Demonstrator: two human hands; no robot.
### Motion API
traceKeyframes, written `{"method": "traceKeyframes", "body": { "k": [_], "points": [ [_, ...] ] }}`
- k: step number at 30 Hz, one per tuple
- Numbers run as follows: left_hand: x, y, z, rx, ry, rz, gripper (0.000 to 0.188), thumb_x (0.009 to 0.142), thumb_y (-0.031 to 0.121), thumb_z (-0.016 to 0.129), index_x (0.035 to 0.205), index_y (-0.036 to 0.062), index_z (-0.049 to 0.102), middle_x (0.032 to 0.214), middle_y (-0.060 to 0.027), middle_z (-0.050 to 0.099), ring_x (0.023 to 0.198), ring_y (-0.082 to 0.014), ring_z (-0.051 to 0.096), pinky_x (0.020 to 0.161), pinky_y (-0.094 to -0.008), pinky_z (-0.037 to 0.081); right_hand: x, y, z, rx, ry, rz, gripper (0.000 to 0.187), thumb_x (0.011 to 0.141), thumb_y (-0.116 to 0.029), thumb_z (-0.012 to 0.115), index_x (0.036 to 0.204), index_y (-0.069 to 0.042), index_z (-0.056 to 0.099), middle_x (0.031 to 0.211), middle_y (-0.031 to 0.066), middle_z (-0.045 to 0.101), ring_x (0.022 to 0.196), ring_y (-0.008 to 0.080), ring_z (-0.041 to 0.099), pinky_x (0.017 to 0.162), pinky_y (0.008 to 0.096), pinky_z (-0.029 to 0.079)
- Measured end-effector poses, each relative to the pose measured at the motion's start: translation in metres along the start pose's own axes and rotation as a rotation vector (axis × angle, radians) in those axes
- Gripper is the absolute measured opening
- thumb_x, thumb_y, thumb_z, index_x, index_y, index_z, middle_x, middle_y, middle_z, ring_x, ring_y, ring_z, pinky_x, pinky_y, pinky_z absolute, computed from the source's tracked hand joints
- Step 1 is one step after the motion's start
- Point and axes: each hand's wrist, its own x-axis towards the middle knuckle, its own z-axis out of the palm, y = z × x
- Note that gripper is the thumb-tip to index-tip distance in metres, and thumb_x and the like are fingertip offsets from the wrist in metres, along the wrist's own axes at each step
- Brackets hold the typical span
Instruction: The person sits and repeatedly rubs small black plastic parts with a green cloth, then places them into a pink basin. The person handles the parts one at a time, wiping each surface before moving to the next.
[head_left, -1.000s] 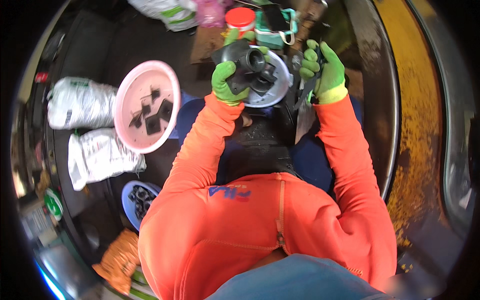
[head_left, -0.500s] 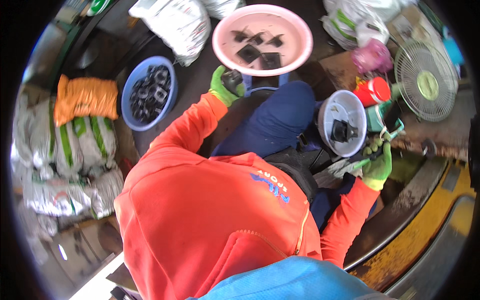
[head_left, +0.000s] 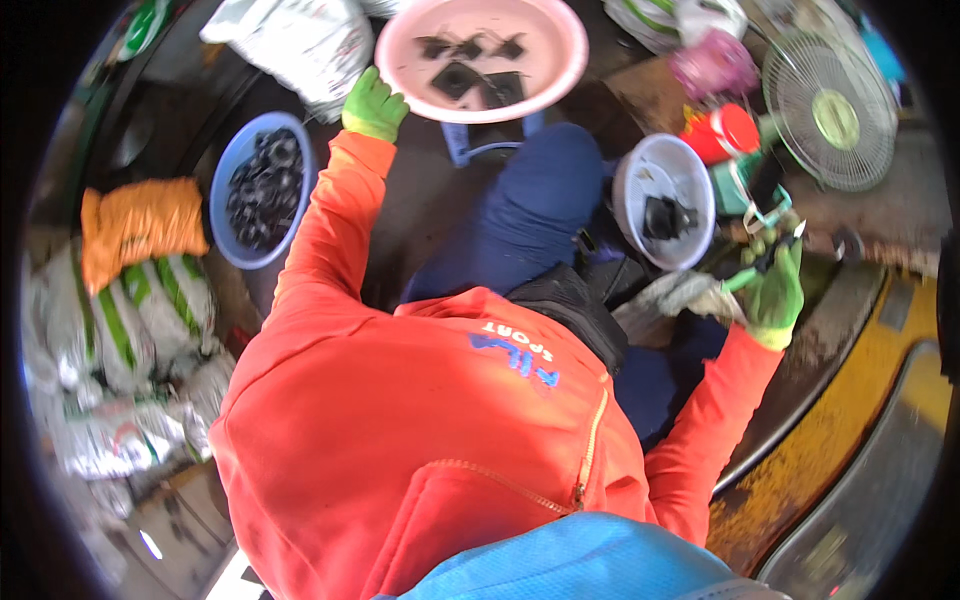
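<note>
My left hand [head_left: 375, 108], in a green glove, is beside the near-left rim of a pink basin [head_left: 568, 85]. Its fingers are curled and any content is hidden. In the basin's water lie several black pieces [head_left: 456, 80], some flat and square. At the right, my right hand [head_left: 775, 290], also gloved, is closed round a slim tool [head_left: 752, 272] with a green end and a pale pointed tip; its exact kind is unclear. Close by, a pale blue bucket [head_left: 633, 235] holds black moulded parts [head_left: 668, 218].
A blue basin [head_left: 218, 205] full of black parts stands left, near an orange sack [head_left: 140, 230] and stacked white-green sacks [head_left: 125, 330]. To the right are a red lidded container [head_left: 722, 133], a fan [head_left: 832, 115] and a pink bag [head_left: 713, 66]. A yellow-edged machine [head_left: 840, 430] lies lower right.
The view has shifted, moving most things left. My left hand has moved left, and the black part seen in it before no longer shows. My right hand still grips the slim tool.
</note>
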Motion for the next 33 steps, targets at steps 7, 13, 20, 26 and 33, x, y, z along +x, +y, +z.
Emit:
{"method": "traceKeyframes", "body": {
  "k": [7,13,20,26,33],
  "points": [
    [-0.084,-0.204,0.217,0.756,-1.184,-0.154,0.050,0.085,0.029,0.066,0.130,0.0082,0.057,0.124,-0.0091,0.061,0.118,-0.0177,0.054,0.091,-0.0336,0.049,-0.005,-0.010,-0.028,-0.452,0.556,-0.043,0.044,0.095,-0.012,0.050,0.138,-0.007,0.044,0.088,0.0034,0.059,0.068,0.0102,0.053,0.058,0.0234,0.044],
    [-0.117,-0.365,0.250,1.951,-1.453,0.325,0.076,0.071,0.057,0.066,0.131,0.0116,0.055,0.131,-0.0206,0.055,0.121,-0.0384,0.052,0.100,-0.0462,0.041,-0.015,0.019,-0.064,-0.795,0.793,-0.048,0.045,0.090,-0.028,0.064,0.130,-0.008,0.053,0.085,-0.0015,0.058,0.060,0.0071,0.049,0.053,0.0209,0.038],
    [-0.102,-0.426,0.235,2.106,-1.245,0.529,0.069,0.066,0.058,0.067,0.120,0.0157,0.064,0.123,-0.0157,0.062,0.111,-0.0338,0.060,0.096,-0.0434,0.045,-0.011,0.025,-0.055,-1.522,0.659,-0.051,0.039,0.092,-0.024,0.058,0.125,-0.004,0.055,0.100,0.0100,0.063,0.075,0.0141,0.056,0.071,0.0291,0.047],
    [-0.118,-0.391,0.256,1.516,-1.317,0.244,0.063,0.063,0.045,0.080,0.115,0.0122,0.067,0.115,-0.0138,0.066,0.107,-0.0312,0.062,0.095,-0.0407,0.046,-0.030,0.000,-0.049,-1.530,0.664,0.036,0.039,0.091,-0.030,0.053,0.119,-0.004,0.058,0.114,0.0208,0.063,0.107,0.0361,0.060,0.092,0.0412,0.046],
    [-0.183,-0.299,0.284,0.502,-1.561,0.766,0.069,0.063,0.020,0.087,0.121,0.0033,0.055,0.119,-0.0103,0.061,0.109,-0.0201,0.059,0.096,-0.0334,0.046,-0.039,-0.006,-0.046,-1.328,0.310,0.023,0.034,0.091,-0.015,0.057,0.122,-0.003,0.059,0.119,0.0184,0.062,0.114,0.0309,0.059,0.096,0.0359,0.044]
  ]
}}
